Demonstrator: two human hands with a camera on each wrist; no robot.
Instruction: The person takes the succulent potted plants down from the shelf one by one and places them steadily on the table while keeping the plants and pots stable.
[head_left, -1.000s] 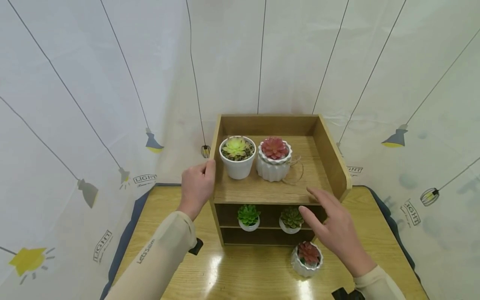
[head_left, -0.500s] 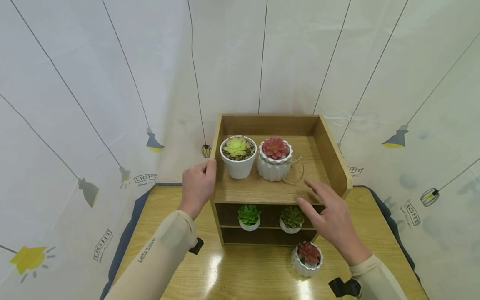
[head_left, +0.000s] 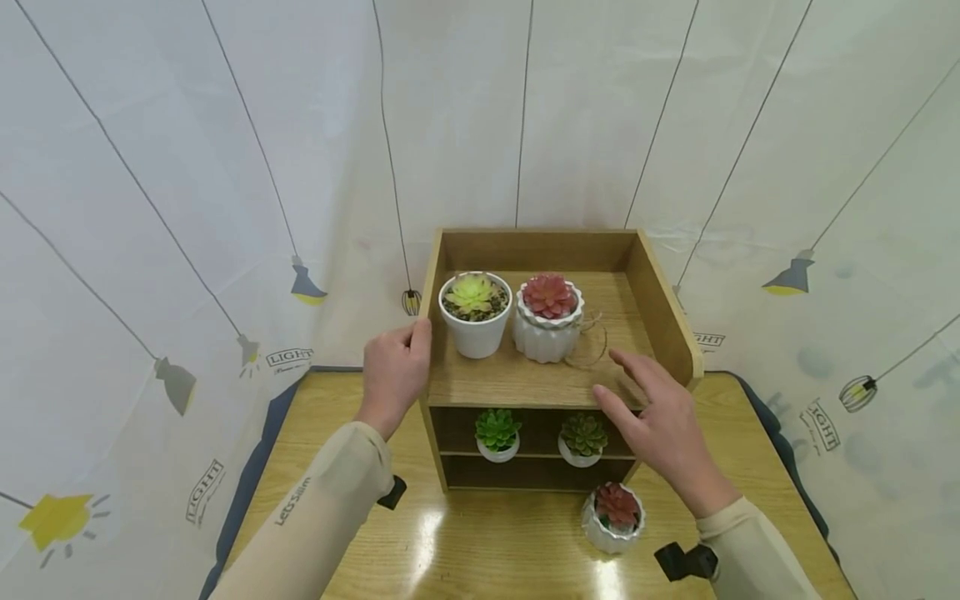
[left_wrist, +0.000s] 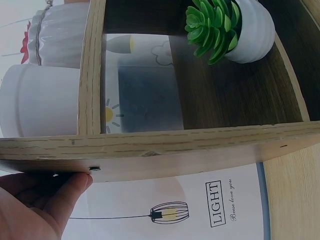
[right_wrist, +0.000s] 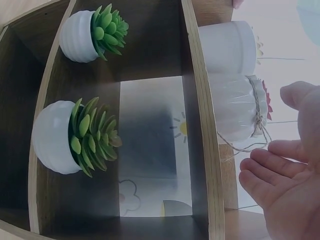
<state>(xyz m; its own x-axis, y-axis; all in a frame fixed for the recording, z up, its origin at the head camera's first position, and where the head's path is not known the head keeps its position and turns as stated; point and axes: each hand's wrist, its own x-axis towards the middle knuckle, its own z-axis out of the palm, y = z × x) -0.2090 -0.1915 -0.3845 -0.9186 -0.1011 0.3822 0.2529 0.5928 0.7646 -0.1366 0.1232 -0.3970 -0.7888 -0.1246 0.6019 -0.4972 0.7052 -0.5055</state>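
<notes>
My left hand (head_left: 396,371), fingers curled, holds the left side panel of a small wooden shelf (head_left: 517,387); its thumb (left_wrist: 75,187) touches the panel's outer face, and the fingertips are hidden. My right hand (head_left: 663,421) hovers with spread, loosely bent fingers at the top board's front right, beside the twine on a ribbed white pot; nothing lies in it. That pot (head_left: 547,337) bears a red succulent (head_left: 549,296) and stands on the top board, right of a smooth white pot (head_left: 477,333) with a yellow-green succulent (head_left: 472,293).
Two small white pots with green succulents (head_left: 498,429) (head_left: 584,435) sit on the middle shelf. Another ribbed pot (head_left: 613,533) with a red succulent stands on the wooden table (head_left: 487,550), in front of the shelf's right side. Lamp-printed cloth (head_left: 585,125) hangs behind and at both sides.
My right hand has shifted slightly forward and left, toward the twine on the ribbed pot. The left hand, shelf and pots have stayed in place.
</notes>
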